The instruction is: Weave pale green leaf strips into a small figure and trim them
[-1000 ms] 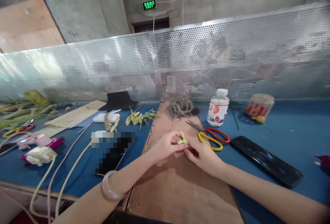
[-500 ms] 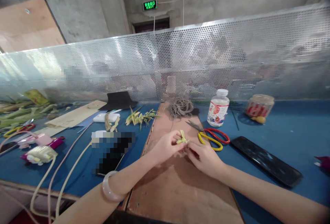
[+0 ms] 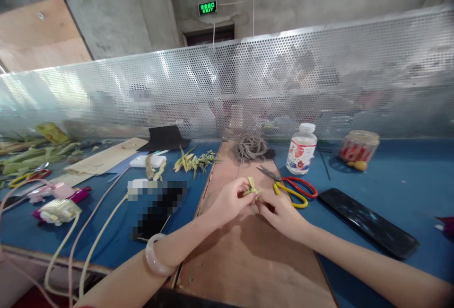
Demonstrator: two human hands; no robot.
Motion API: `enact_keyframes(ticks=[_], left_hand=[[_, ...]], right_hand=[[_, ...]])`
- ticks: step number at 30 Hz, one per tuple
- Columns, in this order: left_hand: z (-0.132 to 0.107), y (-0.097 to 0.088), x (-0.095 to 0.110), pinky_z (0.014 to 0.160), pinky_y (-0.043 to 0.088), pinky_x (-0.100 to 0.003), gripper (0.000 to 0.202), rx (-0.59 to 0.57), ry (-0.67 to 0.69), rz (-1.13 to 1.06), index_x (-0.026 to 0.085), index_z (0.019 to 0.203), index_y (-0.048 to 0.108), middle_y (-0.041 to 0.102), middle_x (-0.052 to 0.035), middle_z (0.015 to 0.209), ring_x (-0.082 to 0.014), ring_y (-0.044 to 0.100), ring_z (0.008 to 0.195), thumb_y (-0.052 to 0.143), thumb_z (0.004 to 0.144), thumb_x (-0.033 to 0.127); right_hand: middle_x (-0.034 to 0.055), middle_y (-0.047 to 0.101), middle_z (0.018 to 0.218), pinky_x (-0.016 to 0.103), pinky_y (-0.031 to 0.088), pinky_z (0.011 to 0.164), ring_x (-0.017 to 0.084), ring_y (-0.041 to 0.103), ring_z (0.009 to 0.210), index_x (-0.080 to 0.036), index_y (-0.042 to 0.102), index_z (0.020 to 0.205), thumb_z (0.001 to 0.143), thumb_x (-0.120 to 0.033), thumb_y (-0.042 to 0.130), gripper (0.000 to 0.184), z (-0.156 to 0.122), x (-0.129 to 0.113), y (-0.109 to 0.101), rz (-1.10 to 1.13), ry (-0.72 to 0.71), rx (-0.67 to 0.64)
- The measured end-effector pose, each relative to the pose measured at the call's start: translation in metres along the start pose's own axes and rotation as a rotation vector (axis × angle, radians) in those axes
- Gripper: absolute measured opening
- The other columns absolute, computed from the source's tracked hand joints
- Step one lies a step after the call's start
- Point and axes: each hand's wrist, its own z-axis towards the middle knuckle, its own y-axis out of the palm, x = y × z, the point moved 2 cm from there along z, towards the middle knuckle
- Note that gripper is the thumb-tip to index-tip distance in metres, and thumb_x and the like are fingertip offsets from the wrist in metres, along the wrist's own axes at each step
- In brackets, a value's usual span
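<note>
A small folded piece of pale green-yellow leaf (image 3: 252, 186), like corn husk, is pinched in my left hand (image 3: 232, 199), above the wooden board (image 3: 244, 256). The fingers of my right hand (image 3: 282, 213) are pressed together at the leaf's lower right side; whether they grip the leaf or something finer is too small to make out. Just beyond my right hand lie scissors (image 3: 296, 189) with one red and one yellow handle. A tangled bundle of grey cord (image 3: 251, 148) rests farther back on the board.
To the right stand a white-capped bottle (image 3: 301, 149) and a jar (image 3: 360, 147), with a black phone (image 3: 369, 223) nearer. Leaf sprigs (image 3: 195, 161), another phone (image 3: 161, 213), chargers with cables (image 3: 58, 211) and green husks (image 3: 42, 156) lie left. A perforated metal screen (image 3: 170, 90) closes off the back.
My fingers have shifted slightly around the leaf, which stays between my hands. The whole view has moved a little; nothing else on the table differs.
</note>
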Motion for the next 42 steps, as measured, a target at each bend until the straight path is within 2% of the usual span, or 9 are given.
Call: enact_keyframes(ticks=[6, 9, 12, 14, 17, 21, 27, 33, 42], left_hand=[[0.006, -0.009, -0.005, 0.065, 0.043, -0.025, 0.018, 0.068, 0.002, -0.033, 0.016, 0.087, 0.051, 0.059, -0.0022, 0.074, -0.0137, 0.057, 0.069, 0.053, 0.077, 0.030], [0.011, -0.018, -0.011, 0.061, 0.043, -0.024, 0.021, 0.141, -0.090, -0.126, 0.014, 0.087, 0.051, 0.057, -0.0012, 0.068, -0.0116, 0.054, 0.062, 0.056, 0.074, 0.030], [0.012, -0.017, -0.016, 0.057, 0.041, -0.022, 0.023, 0.058, -0.248, -0.303, 0.013, 0.084, 0.052, 0.054, 0.0005, 0.063, -0.0084, 0.050, 0.055, 0.059, 0.072, 0.031], [0.010, -0.012, -0.014, 0.056, 0.039, -0.021, 0.024, -0.022, -0.287, -0.384, 0.013, 0.081, 0.053, 0.052, 0.0022, 0.060, -0.0067, 0.047, 0.052, 0.061, 0.071, 0.033], [0.006, -0.005, -0.007, 0.054, 0.038, -0.020, 0.025, -0.080, -0.289, -0.405, 0.014, 0.080, 0.054, 0.050, 0.0034, 0.059, -0.0060, 0.046, 0.051, 0.062, 0.069, 0.035], [0.003, -0.002, -0.003, 0.050, 0.035, -0.020, 0.027, -0.143, -0.329, -0.326, 0.014, 0.080, 0.056, 0.048, 0.0033, 0.056, -0.0068, 0.045, 0.048, 0.059, 0.071, 0.039], [0.002, -0.004, -0.005, 0.043, 0.027, -0.018, 0.028, -0.129, -0.352, -0.234, 0.014, 0.077, 0.055, 0.043, 0.0047, 0.053, -0.0054, 0.038, 0.046, 0.056, 0.072, 0.042], [0.002, -0.001, -0.007, 0.045, 0.036, -0.019, 0.032, -0.140, -0.323, -0.319, 0.015, 0.070, 0.050, 0.043, 0.0036, 0.053, -0.0070, 0.041, 0.046, 0.053, 0.074, 0.046], [0.002, 0.003, -0.010, 0.049, 0.042, -0.023, 0.037, -0.198, -0.349, -0.361, 0.014, 0.071, 0.050, 0.051, 0.0005, 0.056, -0.0100, 0.051, 0.049, 0.052, 0.074, 0.051]], right_hand=[[-0.0029, 0.046, 0.056, 0.022, 0.033, 0.051, 0.011, 0.044, 0.052, -0.019, 0.043, 0.064, 0.082, -0.016, 0.038, 0.019, -0.005, -0.001, 0.005, -0.017, 0.044, -0.034], [-0.0013, 0.053, 0.063, 0.023, 0.036, 0.052, 0.011, 0.049, 0.054, -0.019, 0.052, 0.080, 0.084, -0.021, 0.041, 0.011, -0.011, 0.000, 0.010, -0.089, 0.013, -0.004], [0.0000, 0.052, 0.069, 0.023, 0.038, 0.050, 0.012, 0.048, 0.053, -0.020, 0.051, 0.098, 0.083, -0.025, 0.046, 0.017, -0.012, 0.003, 0.010, -0.139, -0.017, 0.098], [0.0024, 0.052, 0.076, 0.025, 0.042, 0.053, 0.012, 0.049, 0.058, -0.021, 0.049, 0.103, 0.082, -0.025, 0.048, 0.021, -0.009, 0.007, 0.007, -0.148, -0.057, 0.171], [0.0058, 0.051, 0.088, 0.027, 0.046, 0.062, 0.014, 0.052, 0.068, -0.022, 0.050, 0.100, 0.083, -0.023, 0.048, 0.018, -0.005, 0.011, 0.000, -0.133, -0.144, 0.230], [0.0065, 0.051, 0.090, 0.030, 0.047, 0.069, 0.016, 0.053, 0.077, -0.022, 0.052, 0.096, 0.082, -0.021, 0.049, 0.014, -0.005, 0.010, -0.005, -0.140, -0.229, 0.237], [0.0061, 0.053, 0.089, 0.029, 0.047, 0.070, 0.017, 0.053, 0.081, -0.020, 0.051, 0.095, 0.080, -0.023, 0.053, 0.015, -0.007, 0.005, -0.003, -0.134, -0.238, 0.198], [0.0056, 0.054, 0.084, 0.027, 0.046, 0.064, 0.015, 0.053, 0.073, -0.021, 0.054, 0.094, 0.084, -0.023, 0.047, 0.012, -0.006, 0.005, -0.004, -0.159, -0.224, 0.222], [0.0073, 0.056, 0.086, 0.028, 0.046, 0.065, 0.017, 0.054, 0.078, -0.020, 0.055, 0.091, 0.082, -0.025, 0.050, 0.011, -0.007, 0.003, -0.004, -0.277, -0.247, 0.230]])
